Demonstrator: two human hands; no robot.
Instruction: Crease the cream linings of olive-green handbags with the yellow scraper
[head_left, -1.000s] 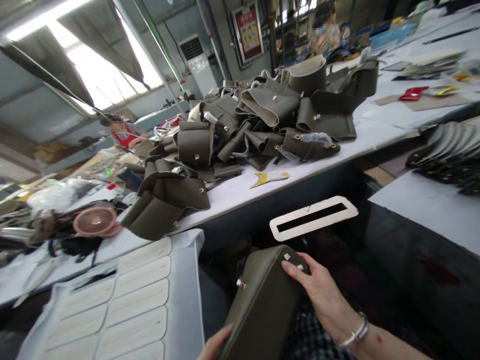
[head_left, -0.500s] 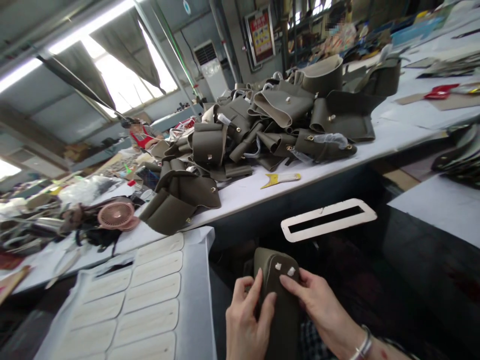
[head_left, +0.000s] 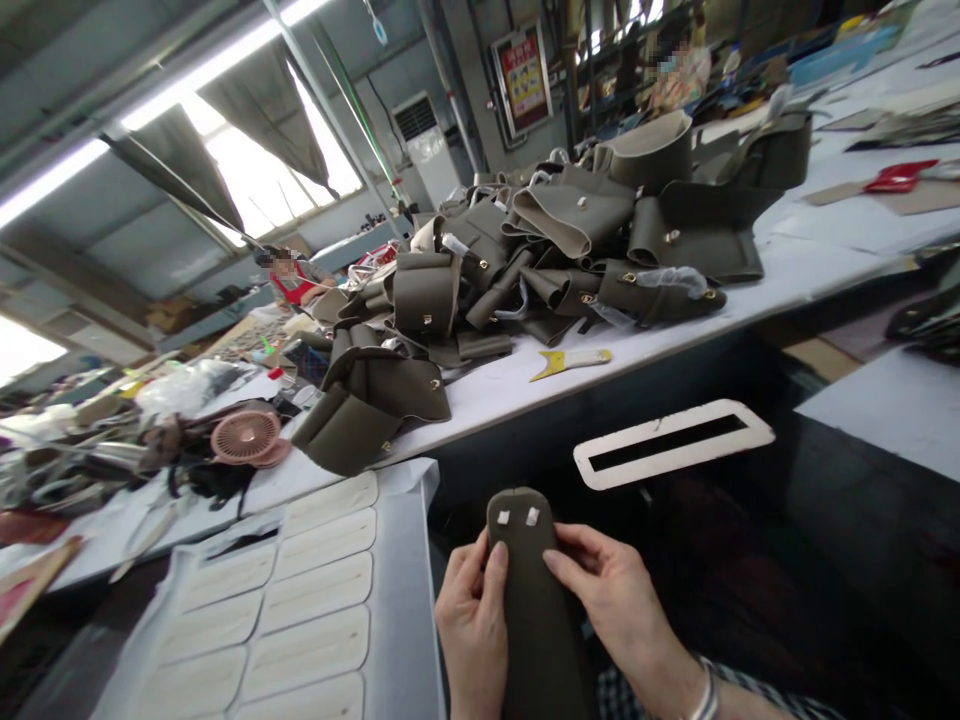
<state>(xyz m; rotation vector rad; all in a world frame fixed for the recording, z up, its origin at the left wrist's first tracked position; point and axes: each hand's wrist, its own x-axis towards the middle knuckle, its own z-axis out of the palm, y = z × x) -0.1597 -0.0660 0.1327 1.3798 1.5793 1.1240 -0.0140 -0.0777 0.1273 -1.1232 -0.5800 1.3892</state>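
Note:
A long dark olive leather piece [head_left: 536, 620] with a rounded top end stands between my hands at the lower middle. Two small whitish tabs [head_left: 517, 517] show near its top. My left hand [head_left: 476, 610] pinches its left edge, thumb on the front face. On the right edge, my right hand [head_left: 607, 575] grips with thumb and fingers, a bracelet at its wrist. The lower end of the piece runs out of the frame.
Olive bag parts [head_left: 555, 240] are heaped on the white table [head_left: 487, 390], by a yellow-ended tool [head_left: 570, 362]. A pink fan [head_left: 246, 437], pale oval panels [head_left: 322, 590] and a slotted white frame [head_left: 675, 440] lie around. Two people [head_left: 296, 280] are farther back.
The leather piece has turned so its tabbed face points more squarely at the camera. Both hands have shifted left and now grip its opposite edges.

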